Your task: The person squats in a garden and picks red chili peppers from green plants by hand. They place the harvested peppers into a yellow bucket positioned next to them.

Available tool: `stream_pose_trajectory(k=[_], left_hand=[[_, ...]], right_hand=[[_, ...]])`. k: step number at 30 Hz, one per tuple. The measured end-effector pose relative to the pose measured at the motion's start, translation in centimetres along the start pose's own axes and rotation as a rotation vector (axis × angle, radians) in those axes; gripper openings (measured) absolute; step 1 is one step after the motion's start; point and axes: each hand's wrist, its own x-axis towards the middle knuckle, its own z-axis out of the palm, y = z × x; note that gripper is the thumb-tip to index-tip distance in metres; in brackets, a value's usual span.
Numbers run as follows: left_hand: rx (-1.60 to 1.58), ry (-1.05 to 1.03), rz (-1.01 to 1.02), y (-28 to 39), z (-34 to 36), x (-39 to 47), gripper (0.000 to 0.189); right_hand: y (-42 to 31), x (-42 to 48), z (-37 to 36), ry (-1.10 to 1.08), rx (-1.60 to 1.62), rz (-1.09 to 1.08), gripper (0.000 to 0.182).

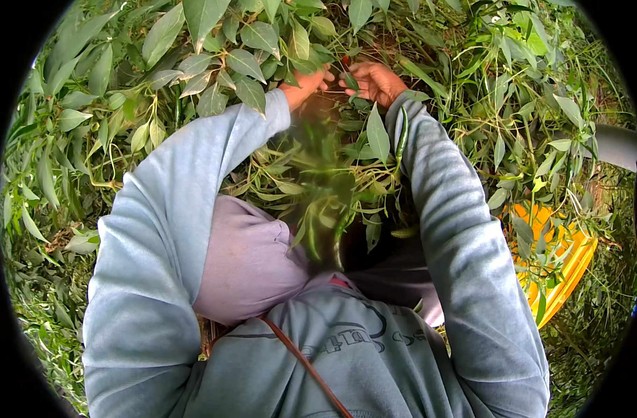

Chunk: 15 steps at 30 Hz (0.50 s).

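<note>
Both my hands reach in among chili pepper plants in front of me. My left hand (309, 86) is bent inward, partly covered by leaves; what its fingers touch is hidden. Close by on the right is my right hand (375, 82), its fingers half curled beside a small leaf (351, 82). A red chili pepper (345, 62) shows at its fingertips, but whether they grip it is unclear. Along my right sleeve hangs a long green chili pepper (402, 134). Lower down, another green chili pepper (338, 241) dangles between my knees, beside a blurred one (312, 237).
A yellow plastic container (574, 271) stands at the right, partly behind leaves. Beyond it runs a grey curved object (616, 145), perhaps a pipe. Dense foliage (67, 120) surrounds me, and stems cross in front of my legs (250, 261).
</note>
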Motion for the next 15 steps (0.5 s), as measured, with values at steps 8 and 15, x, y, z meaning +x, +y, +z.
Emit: stream_pose_trajectory(k=[8, 15], left_hand=[[-0.372, 0.022, 0.142, 2.1, -2.4, -0.8, 0.024], [-0.449, -0.010, -0.087, -0.3, -2.9, 0.3, 0.024]], right_hand=[[0.8, 4.3, -2.4, 0.345, 0.003, -0.048, 0.016], [2.4, 7.4, -0.5, 0.374, -0.755, -0.211, 0.027]])
